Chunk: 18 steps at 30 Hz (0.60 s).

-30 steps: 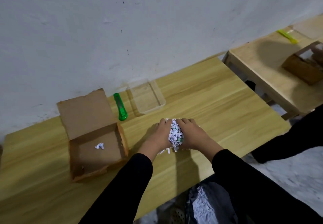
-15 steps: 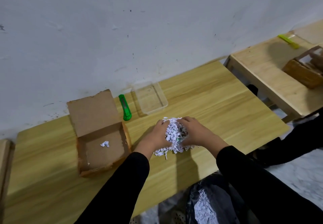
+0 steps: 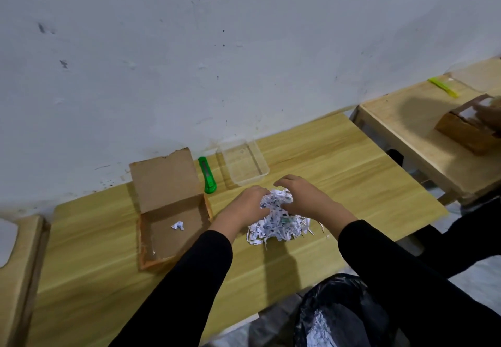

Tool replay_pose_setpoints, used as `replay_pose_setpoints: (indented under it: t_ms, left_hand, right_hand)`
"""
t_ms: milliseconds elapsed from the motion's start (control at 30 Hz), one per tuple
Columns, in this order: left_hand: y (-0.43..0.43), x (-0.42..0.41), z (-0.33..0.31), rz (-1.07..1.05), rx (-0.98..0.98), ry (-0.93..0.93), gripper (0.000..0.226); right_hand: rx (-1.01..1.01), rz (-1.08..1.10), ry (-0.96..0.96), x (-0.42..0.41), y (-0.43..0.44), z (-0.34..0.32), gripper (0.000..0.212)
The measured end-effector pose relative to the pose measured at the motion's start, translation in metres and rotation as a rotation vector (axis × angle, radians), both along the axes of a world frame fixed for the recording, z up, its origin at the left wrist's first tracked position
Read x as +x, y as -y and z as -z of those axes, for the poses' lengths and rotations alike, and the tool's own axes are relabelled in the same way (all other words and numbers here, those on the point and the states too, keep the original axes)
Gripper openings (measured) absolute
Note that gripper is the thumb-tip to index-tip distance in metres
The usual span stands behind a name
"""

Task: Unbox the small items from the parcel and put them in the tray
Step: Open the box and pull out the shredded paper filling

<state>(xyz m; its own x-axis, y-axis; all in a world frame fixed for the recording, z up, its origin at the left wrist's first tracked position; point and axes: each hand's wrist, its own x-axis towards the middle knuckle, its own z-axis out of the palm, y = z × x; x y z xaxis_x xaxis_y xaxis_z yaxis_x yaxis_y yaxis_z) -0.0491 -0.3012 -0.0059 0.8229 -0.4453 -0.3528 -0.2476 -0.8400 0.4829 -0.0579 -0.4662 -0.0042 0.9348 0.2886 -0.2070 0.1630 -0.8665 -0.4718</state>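
Where a second ago a tight wad sat pinched between them, the cardboard parcel (image 3: 173, 227) lies nearly bare while left hand (image 3: 250, 205) and right hand (image 3: 303, 197) pull the shredded paper (image 3: 276, 222) apart on the bench (image 3: 352, 173) — both gripping shreds; small items unseen, clear tray (image 3: 264, 169) unfilled.

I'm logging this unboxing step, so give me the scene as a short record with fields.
box: cardboard parcel, lid open, one paper scrap inside
filler: shredded paper pile on the table, beside the box
left hand: in the shreds, gripping a clump
right hand: in the shreds, gripping a clump
tray: clear plastic tray, nothing visible inside
cutter: green knife between box and tray
small items: none clearly visible
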Motion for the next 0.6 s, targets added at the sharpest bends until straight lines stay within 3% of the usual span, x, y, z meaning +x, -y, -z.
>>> replay_pose_setpoints:
  t_ms: [267, 467, 600]
  left_hand:
    - [-0.066, -0.007, -0.018, -0.185, -0.028, 0.059, 0.043]
    - [-0.163, -0.026, 0.017, -0.55, -0.12, 0.252, 0.041]
    - [-0.208, -0.042, 0.047, -0.895, -0.211, 0.26, 0.046]
  right_hand:
    - [0.03, -0.096, 0.053, 0.013, -0.068, -0.015, 0.048]
    - [0.125, -0.193, 0.027, 0.014, -0.157, 0.005, 0.039]
    - [0.12, -0.257, -0.047, 0.017, -0.204, 0.034, 0.039]
